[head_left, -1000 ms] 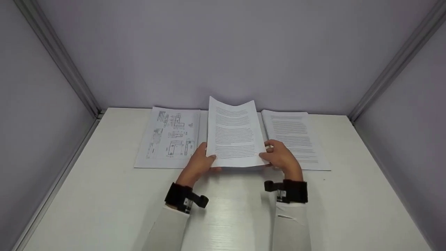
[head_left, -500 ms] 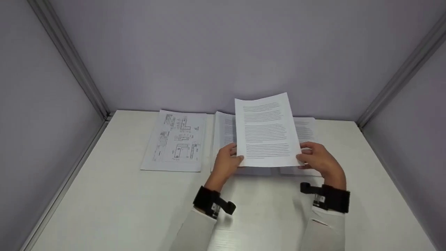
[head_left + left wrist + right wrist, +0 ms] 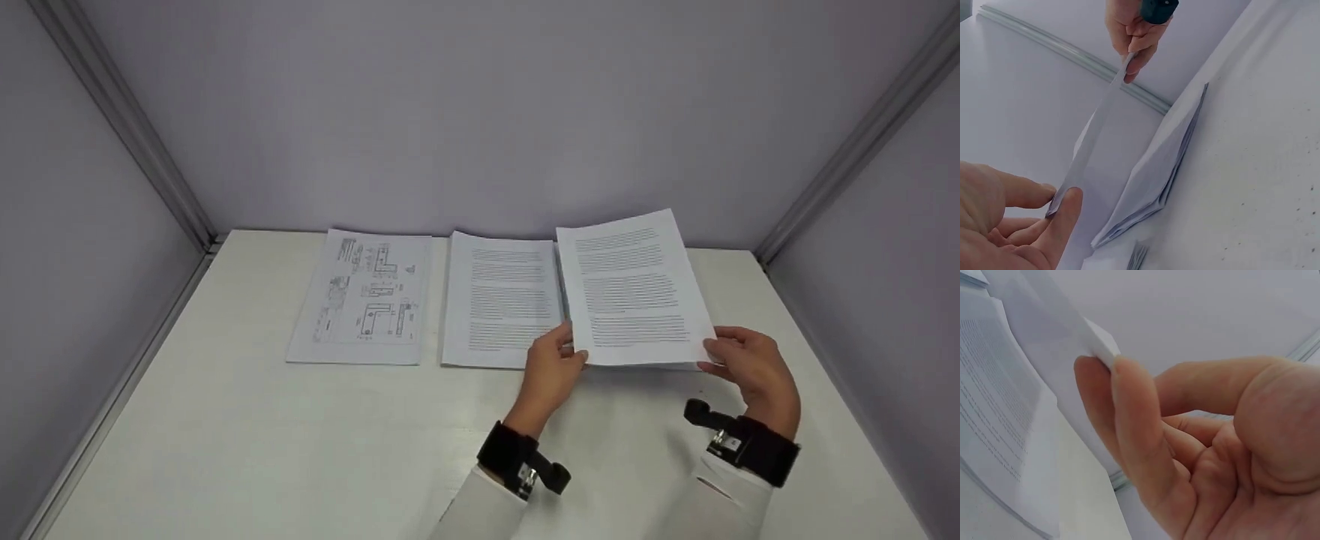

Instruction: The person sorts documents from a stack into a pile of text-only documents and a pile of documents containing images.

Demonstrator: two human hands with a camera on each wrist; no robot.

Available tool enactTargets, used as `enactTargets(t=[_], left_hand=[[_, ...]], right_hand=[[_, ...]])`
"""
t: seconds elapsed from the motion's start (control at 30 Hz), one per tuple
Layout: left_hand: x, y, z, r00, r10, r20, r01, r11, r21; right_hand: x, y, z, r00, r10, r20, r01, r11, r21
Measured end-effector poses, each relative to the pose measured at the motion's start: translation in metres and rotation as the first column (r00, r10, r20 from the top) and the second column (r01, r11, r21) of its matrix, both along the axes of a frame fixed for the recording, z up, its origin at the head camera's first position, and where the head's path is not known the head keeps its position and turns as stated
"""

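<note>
A printed sheet of paper (image 3: pixel 634 292) is held up, tilted, by its two near corners. My left hand (image 3: pixel 553 371) pinches the left corner, thumb on top and fingers beneath; the left wrist view shows the sheet almost edge-on. At the right corner my right hand (image 3: pixel 754 375) pinches it between thumb and fingers. Beneath the sheet lies the right-hand paper stack (image 3: pixel 1154 163), mostly hidden in the head view, its layered edges visible from the left wrist. The middle stack of printed text (image 3: pixel 506 300) lies just left of my left hand.
A stack topped with a technical drawing (image 3: pixel 360 300) lies farther left on the white table (image 3: pixel 300 450). A grey back wall (image 3: pixel 480 112) rises right behind the stacks. Side panels (image 3: pixel 877 300) close off both sides. Black camera straps (image 3: pixel 757 450) sit on both wrists.
Both hands have carried the sheet rightward, from over the middle stack to over the right-hand stack, and slightly nearer. The middle stack has come into view.
</note>
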State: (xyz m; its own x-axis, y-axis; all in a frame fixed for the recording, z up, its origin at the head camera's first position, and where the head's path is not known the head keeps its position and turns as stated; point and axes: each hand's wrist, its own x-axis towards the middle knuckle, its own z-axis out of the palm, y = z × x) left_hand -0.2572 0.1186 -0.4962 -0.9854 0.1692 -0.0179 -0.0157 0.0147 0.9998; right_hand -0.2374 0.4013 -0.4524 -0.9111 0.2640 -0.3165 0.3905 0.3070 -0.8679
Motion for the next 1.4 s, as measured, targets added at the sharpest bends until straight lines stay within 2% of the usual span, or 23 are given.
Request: enactTargets(t=[0.17, 0.3, 0.4, 0.57, 0.8, 1.1, 1.4], left_hand=[[0.005, 0.01, -0.003, 0.99, -0.143, 0.015, 0.144, 0.985, -0.1], [0.009, 0.016, -0.006, 0.978, -0.193, 0.074, 0.205, 0.954, -0.22], [0.012, 0.02, -0.007, 0.971, -0.218, 0.103, 0.238, 0.935, -0.262], [0.015, 0.022, -0.008, 0.968, -0.22, 0.123, 0.245, 0.936, -0.252], [0.017, 0.026, -0.01, 0.964, -0.221, 0.147, 0.256, 0.918, -0.304], [0.017, 0.03, -0.013, 0.96, -0.237, 0.148, 0.274, 0.903, -0.33], [0.021, 0.032, -0.014, 0.954, -0.246, 0.17, 0.291, 0.899, -0.329]], right_hand=[[0.003, 0.011, -0.011, 0.998, -0.053, 0.037, 0.055, 0.998, -0.037], [0.003, 0.014, -0.02, 0.994, -0.094, 0.047, 0.097, 0.994, -0.048], [0.001, 0.015, -0.027, 0.991, -0.129, 0.041, 0.131, 0.99, -0.054], [-0.008, 0.011, -0.037, 0.985, -0.17, 0.012, 0.171, 0.981, -0.091], [-0.015, 0.01, -0.047, 0.97, -0.244, -0.006, 0.24, 0.958, -0.155], [-0.019, 0.011, -0.051, 0.956, -0.293, 0.033, 0.294, 0.95, -0.105], [-0.021, 0.012, -0.051, 0.963, -0.269, 0.012, 0.269, 0.963, -0.029]])
